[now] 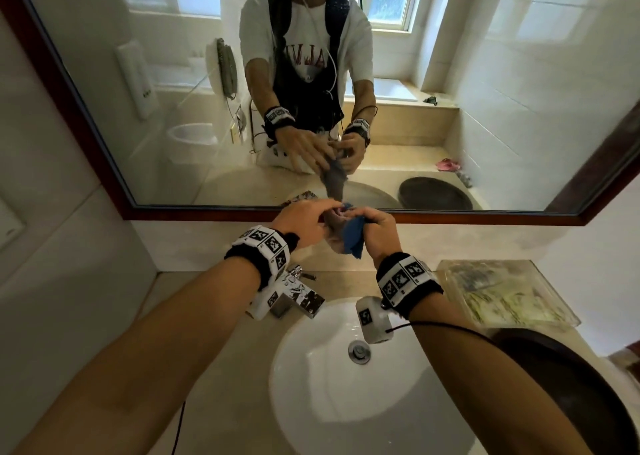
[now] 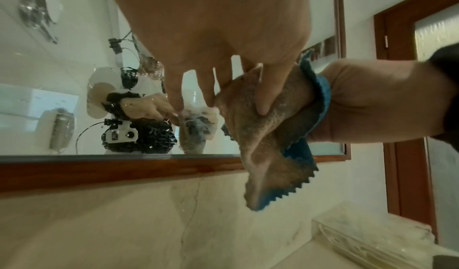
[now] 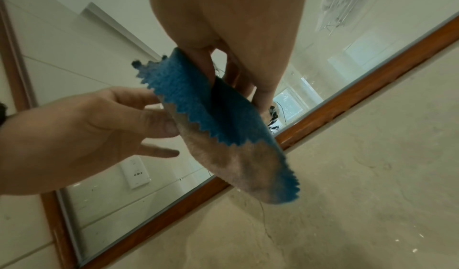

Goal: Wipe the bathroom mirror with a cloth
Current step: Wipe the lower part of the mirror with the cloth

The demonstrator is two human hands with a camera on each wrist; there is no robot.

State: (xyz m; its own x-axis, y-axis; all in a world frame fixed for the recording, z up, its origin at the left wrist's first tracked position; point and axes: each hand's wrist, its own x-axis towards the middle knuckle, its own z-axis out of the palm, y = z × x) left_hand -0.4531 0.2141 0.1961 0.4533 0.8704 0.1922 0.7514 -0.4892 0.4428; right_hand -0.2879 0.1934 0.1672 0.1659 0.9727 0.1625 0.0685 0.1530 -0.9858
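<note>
A cloth (image 1: 351,238), blue on one side and brown on the other with a zigzag edge, hangs between both hands just below the mirror's (image 1: 467,91) wooden bottom frame (image 1: 485,218). My right hand (image 1: 379,229) grips its upper part in curled fingers. My left hand (image 1: 306,217) pinches the cloth's near edge between thumb and fingers. In the left wrist view the thumb lies on the brown side of the cloth (image 2: 268,145), with the right hand (image 2: 372,100) behind it. In the right wrist view the cloth (image 3: 223,136) droops from the right hand (image 3: 223,37) while the left hand (image 3: 87,126) touches it.
A white sink basin (image 1: 311,402) with a chrome faucet (image 1: 298,295) lies under my arms. A glass tray (image 1: 502,295) and a dark round dish (image 1: 571,392) stand on the counter to the right. A tiled wall closes the left side.
</note>
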